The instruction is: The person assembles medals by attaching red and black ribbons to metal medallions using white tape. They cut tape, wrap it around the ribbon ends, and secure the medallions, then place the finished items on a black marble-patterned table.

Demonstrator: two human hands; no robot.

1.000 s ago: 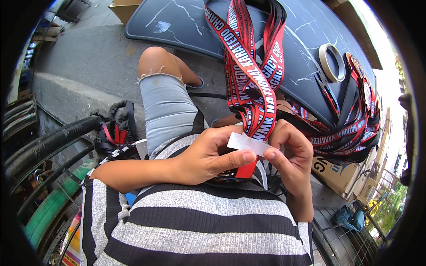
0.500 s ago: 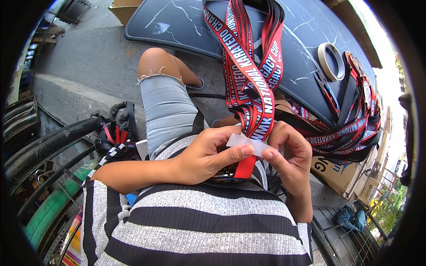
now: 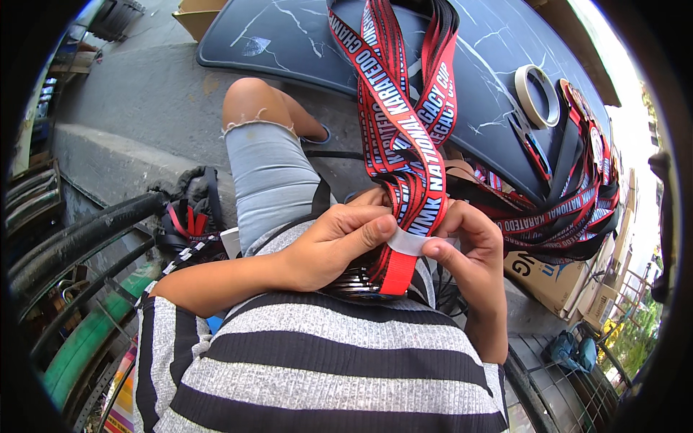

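Note:
A bundle of red, black and white medal ribbons (image 3: 408,133) runs from the table down to my lap. A short strip of whitish tape (image 3: 407,244) lies across the front of the bundle, above a plain red ribbon end (image 3: 398,274). My left hand (image 3: 328,245) is closed at the bundle's left side, its thumb pressing the tape's left end; its other fingers are partly hidden behind the ribbons. My right hand (image 3: 469,242) pinches the tape's right end between thumb and finger. Below the hands, the edges of stacked metal medals (image 3: 359,283) show against my striped shirt.
On the dark marble-patterned table (image 3: 289,40) stand a tape roll (image 3: 536,97) and a pointed tool with red and black handles (image 3: 530,148). More ribboned medals (image 3: 570,216) hang over its right edge above a cardboard box (image 3: 545,281). Black metal bars (image 3: 83,231) are at left.
The tape strip has come down from in front of the ribbons and now lies flat across them. My left thumb has shifted slightly up and left; more medal edges show below.

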